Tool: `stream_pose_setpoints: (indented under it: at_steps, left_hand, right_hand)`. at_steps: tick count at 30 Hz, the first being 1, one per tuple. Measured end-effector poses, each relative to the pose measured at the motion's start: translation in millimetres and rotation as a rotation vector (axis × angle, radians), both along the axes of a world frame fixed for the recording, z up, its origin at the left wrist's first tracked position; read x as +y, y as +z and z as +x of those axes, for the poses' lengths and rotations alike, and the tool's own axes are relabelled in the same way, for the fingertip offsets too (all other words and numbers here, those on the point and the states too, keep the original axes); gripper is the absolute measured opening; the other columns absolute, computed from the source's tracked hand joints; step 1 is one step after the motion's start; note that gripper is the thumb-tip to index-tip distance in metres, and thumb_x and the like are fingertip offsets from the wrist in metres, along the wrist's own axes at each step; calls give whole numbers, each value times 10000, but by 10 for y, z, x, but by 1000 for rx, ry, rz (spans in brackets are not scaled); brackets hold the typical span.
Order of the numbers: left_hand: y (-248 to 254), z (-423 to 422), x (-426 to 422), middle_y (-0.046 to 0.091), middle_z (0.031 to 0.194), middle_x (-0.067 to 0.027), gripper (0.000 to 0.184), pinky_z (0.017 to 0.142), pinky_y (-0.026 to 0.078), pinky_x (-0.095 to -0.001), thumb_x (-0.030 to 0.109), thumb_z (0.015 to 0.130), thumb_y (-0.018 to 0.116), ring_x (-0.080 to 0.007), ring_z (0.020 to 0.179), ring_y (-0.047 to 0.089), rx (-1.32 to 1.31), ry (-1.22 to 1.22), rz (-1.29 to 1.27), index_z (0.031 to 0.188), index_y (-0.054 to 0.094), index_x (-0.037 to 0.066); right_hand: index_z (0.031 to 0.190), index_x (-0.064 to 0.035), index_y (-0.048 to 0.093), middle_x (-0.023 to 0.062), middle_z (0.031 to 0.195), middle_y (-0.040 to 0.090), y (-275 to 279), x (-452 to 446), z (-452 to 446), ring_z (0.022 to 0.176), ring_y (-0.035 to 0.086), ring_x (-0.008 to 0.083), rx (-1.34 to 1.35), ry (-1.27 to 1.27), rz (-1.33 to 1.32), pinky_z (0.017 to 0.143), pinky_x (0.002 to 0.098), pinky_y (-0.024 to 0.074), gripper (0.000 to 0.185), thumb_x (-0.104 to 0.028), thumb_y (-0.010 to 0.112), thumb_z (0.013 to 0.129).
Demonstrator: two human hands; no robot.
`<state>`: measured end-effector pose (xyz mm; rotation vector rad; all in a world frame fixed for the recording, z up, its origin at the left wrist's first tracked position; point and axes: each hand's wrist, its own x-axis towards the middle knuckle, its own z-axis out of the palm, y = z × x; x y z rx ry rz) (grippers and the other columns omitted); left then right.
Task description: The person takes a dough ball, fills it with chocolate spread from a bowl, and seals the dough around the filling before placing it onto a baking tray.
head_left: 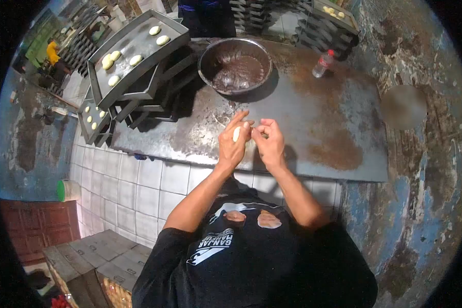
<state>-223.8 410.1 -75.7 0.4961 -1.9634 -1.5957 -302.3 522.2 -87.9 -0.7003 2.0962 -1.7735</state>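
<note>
My left hand (232,145) is above the near side of the metal table, its fingers partly curled around a small pale piece of dough (236,134). Close by on the right, my right hand (270,145) has its thumb and fingers bent together, the tips almost at the left thumb. What they pinch, if anything, is too small to make out. Beyond both hands stands a round metal bowl (204,77) with glossy dark brown paste in it.
At the left, a metal tray (133,47) with several pale dough pieces tops a stack of trays. A lower tray (92,131) holds more. A plastic bottle with a red cap (322,65) stands on the worn metal table (303,113). Cardboard boxes (100,254) lie lower left. A person in yellow (53,53) is far off.
</note>
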Motion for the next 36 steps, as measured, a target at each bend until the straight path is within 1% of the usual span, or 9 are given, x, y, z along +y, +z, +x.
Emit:
stream_pose_setpoints:
  at_steps: [7, 11, 13, 17, 21, 27, 30, 33, 36]
  left_hand:
    - [324, 294, 12, 682, 1315, -151, 471, 1011, 504, -398, 297, 927, 732, -332, 1216, 653, -202, -215, -44, 1338, 657, 78]
    - [206, 473, -194, 739, 1087, -145, 434, 876, 522, -373, 267, 973, 680, -251, 988, 699, -273, -391, -361, 1376, 646, 110]
    - [441, 555, -199, 741, 1165, -105, 435, 933, 514, -365, 333, 1006, 625, -223, 1040, 681, -388, -166, -66, 1334, 654, 48]
    - [527, 706, -172, 707, 1119, -135, 519, 901, 508, -355, 337, 1003, 621, -205, 965, 639, -211, -72, -124, 1433, 575, 49]
    - [435, 897, -469, 672, 1138, -38, 494, 892, 488, -279, 178, 942, 673, -109, 1032, 599, -388, -334, -56, 1406, 590, 29]
    - [886, 930, -691, 627, 1306, -74, 669, 990, 456, -312, 576, 1067, 391, -166, 1174, 585, -240, -66, 328, 1505, 492, 81]
    - [930, 907, -894, 371, 1608, -116, 792, 1107, 344, -295, 585, 1071, 354, -166, 1326, 481, 201, -141, 671, 1653, 53, 142]
    - [936, 1060, -1365, 289, 1652, -162, 751, 1163, 313, -317, 557, 1059, 428, -206, 1412, 427, 217, -51, 207, 1605, 273, 66]
    - [992, 1220, -1979, 342, 1632, -158, 677, 1199, 276, -399, 516, 1064, 446, -268, 1496, 330, 262, -59, 315, 1501, 469, -1]
  right_hand:
    - [1378, 3, 453, 87, 1052, 678, 212, 223, -171, 933, 656, 141, -515, 345, -321, 718, 254, 531, 531, -54, 706, 914]
    - [1349, 21, 512, 93, 1121, 712, 603, 202, 63, 1015, 683, 166, 340, 519, 176, 896, 310, 548, 479, -53, 707, 917]
    - [1362, 24, 506, 92, 1097, 708, 519, 37, 15, 997, 676, 159, -171, 361, -543, 887, 311, 553, 487, -29, 699, 918]
    - [1344, 24, 509, 75, 1034, 702, 449, -141, -166, 961, 664, 140, -350, 691, -244, 882, 310, 545, 480, -32, 709, 911]
    - [1217, 46, 592, 136, 1053, 737, 1003, -286, 32, 949, 728, 246, 375, 849, 33, 802, 378, 566, 411, -40, 747, 846]
    - [1210, 30, 616, 174, 1156, 680, 772, -762, 465, 1047, 693, 310, 675, 230, -404, 847, 377, 571, 467, -91, 821, 808]
    - [1218, 37, 593, 124, 1187, 622, 743, -1125, 770, 1018, 648, 229, 420, 322, -390, 860, 332, 547, 518, -190, 849, 829]
    - [1268, -11, 580, 70, 1152, 644, 770, -1625, 956, 1017, 626, 127, -533, 588, -554, 906, 256, 486, 458, -343, 708, 980]
    - [1292, -7, 563, 76, 1145, 656, 1025, -2257, 1088, 1037, 633, 123, -752, 653, -501, 932, 276, 488, 474, -392, 626, 1025]
